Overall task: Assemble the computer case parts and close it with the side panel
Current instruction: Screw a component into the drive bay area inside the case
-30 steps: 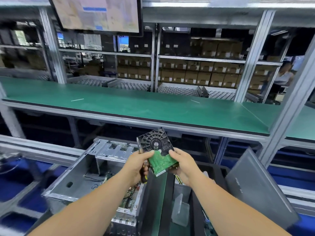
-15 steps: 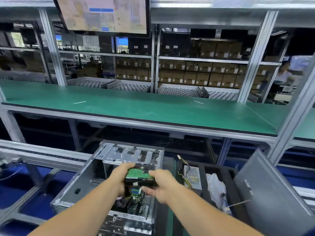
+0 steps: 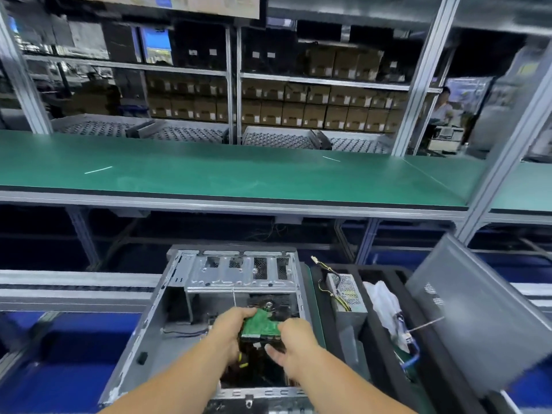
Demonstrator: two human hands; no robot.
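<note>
Head view: hands (image 3: 260, 339) gripping hard drive (image 3: 260, 323).

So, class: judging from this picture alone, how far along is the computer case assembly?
Done: the open case already shows wiring inside. In hand: both hands, left hand and right hand, hold the hard drive inside it. Left: the power supply sits in the tray, and the side panel is off.

The left hand (image 3: 230, 330) and right hand (image 3: 291, 339) are covering the near edge of the hard drive (image 3: 263, 321). Motion is blurring the side panel (image 3: 490, 321), and the computer case (image 3: 179, 318) is running off the bottom edge.
</note>
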